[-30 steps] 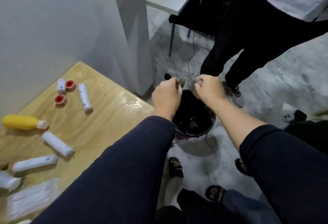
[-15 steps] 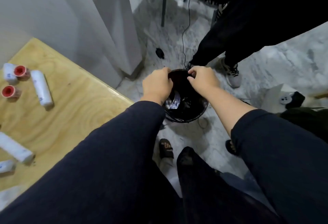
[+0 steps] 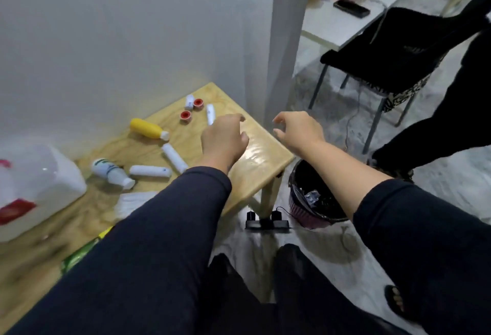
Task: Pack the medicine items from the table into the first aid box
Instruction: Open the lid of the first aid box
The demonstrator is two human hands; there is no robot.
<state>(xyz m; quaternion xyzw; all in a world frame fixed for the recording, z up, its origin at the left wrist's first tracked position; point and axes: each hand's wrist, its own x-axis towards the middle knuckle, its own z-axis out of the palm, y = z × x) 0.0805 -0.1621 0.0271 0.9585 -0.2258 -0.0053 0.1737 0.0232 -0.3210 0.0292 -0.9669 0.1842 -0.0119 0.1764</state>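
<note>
On the wooden table (image 3: 255,159) lie a yellow bottle (image 3: 148,128), a white-and-green bottle (image 3: 111,173), several white tubes (image 3: 174,157), and two red-capped rolls (image 3: 185,114). The white first aid box (image 3: 34,188) with red marks stands at the left edge. My left hand (image 3: 225,139) hovers empty over the table's right part, fingers loosely curled, close to a white tube (image 3: 210,113). My right hand (image 3: 297,130) is open in the air beyond the table's right corner, above the floor.
A black bin (image 3: 313,202) with wrappers inside stands on the floor by the table leg. A black charger block (image 3: 265,222) sits at that leg. Another person's dark legs (image 3: 435,127) and a black chair (image 3: 385,56) are at the right. A white packet (image 3: 132,202) and a green package (image 3: 79,253) lie near the table's front.
Both hands have lifted away from the bin and swung left toward the table, now empty. The view has turned back onto the table and the box.
</note>
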